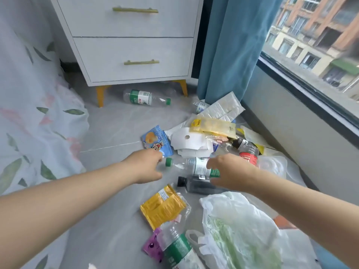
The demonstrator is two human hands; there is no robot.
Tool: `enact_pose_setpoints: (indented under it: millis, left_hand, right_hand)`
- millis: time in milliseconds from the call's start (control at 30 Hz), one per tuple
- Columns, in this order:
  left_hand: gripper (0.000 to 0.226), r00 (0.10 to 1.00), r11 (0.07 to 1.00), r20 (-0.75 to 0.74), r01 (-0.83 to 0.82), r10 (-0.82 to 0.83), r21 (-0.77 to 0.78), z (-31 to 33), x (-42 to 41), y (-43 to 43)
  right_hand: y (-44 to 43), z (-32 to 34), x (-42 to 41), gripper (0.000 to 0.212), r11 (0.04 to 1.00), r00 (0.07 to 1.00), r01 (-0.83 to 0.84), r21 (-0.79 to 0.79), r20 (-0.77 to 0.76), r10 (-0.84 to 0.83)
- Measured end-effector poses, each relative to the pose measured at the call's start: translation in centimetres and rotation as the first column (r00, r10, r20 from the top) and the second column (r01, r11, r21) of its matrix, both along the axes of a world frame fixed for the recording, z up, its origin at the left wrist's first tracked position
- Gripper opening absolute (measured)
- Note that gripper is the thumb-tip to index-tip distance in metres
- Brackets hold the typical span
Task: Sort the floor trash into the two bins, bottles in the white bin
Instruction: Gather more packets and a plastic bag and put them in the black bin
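While both hands reach in, the sorting appears barely begun, since litter covers the floor and neither bin is in view.

1. Left hand [144,165]: fingers loosely spread, holding nothing, just left of the green cap of the central water bottle [191,166].
2. Green-label bottle [144,97]: lying untouched well beyond the central water bottle, in front of the white nightstand [134,45].
3. Blue snack packet [157,141] and gold snack packet [162,207]: just beyond and just short of the central water bottle; non-bottle waste, still to sort.
4. Black-capped bottle [196,184]: touching its near side.
5. Right hand [231,172]: open over its label end, nothing gripped.
6. Red-label bottle [247,152] and plastic bag [240,230]: to its right, still unsorted.
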State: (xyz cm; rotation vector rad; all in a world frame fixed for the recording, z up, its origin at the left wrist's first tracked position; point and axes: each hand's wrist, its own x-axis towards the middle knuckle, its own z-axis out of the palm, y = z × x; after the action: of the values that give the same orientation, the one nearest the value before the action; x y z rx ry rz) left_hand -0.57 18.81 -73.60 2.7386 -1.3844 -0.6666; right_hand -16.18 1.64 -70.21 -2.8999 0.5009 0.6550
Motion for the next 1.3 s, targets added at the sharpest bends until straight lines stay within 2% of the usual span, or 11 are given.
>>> enact_pose_setpoints:
  millis: [200,300,367,500,567,700,933,1033,1200,1300]
  left_hand:
    - [0.049,0.997,0.999,-0.071,0.034,-0.031,0.035,-2.3,-2.8,2.7]
    - [0.051,0.995,0.991,-0.091,0.056,-0.045,0.118,-4.0,-4.4,4.1]
    - [0.055,0.992,0.985,-0.121,0.064,-0.044,0.162,-5.0,-5.3,4.5]
    - [0.062,0.987,0.994,-0.160,0.017,0.000,0.105,-5.5,-6.2,3.7]
    - [0.066,0.986,0.993,-0.166,0.008,0.012,0.118,-5.6,-6.3,3.1]
    - [0.068,0.982,0.981,-0.183,-0.012,0.048,0.194,-6.4,-5.9,2.8]
    - [0.074,0.972,0.973,-0.204,-0.068,0.114,0.221,-7.7,-4.9,2.7]
    - [0.073,0.971,0.973,-0.206,-0.074,0.120,0.220,-7.9,-4.9,2.5]
    - [0.078,0.977,0.973,-0.181,-0.069,0.110,0.220,-8.3,-5.0,2.2]
    - [0.079,0.981,0.971,-0.169,-0.056,0.097,0.233,-8.6,-5.0,2.2]
  right_hand:
    - [2.7,0.3,-1.8,0.044,0.998,0.998,-0.054,0.021,-0.038,0.055]
    - [3.8,-0.7,-2.9,0.051,0.994,0.990,-0.097,0.056,-0.098,0.103]
    - [4.0,-1.9,-3.9,0.068,0.993,0.977,-0.108,0.055,-0.177,0.116]
    - [3.7,-4.6,-6.5,0.127,1.000,0.940,0.015,-0.012,-0.342,-0.018]
    - [3.5,-6.0,-7.8,0.138,0.995,0.926,0.101,-0.007,-0.365,-0.097]
    - [3.3,-7.9,-9.7,0.135,0.994,0.946,0.103,-0.025,-0.306,-0.106]
    - [1.5,-9.0,-9.6,0.132,0.996,0.976,0.082,-0.036,-0.198,-0.087]
    - [1.0,-9.4,-9.3,0.123,0.993,0.975,0.119,-0.013,-0.189,-0.119]
    - [0.6,-9.0,-9.2,0.091,0.993,0.983,0.114,-0.010,-0.146,-0.115]
    - [0.1,-7.9,-9.3,0.096,0.984,0.978,0.172,0.049,-0.127,-0.164]
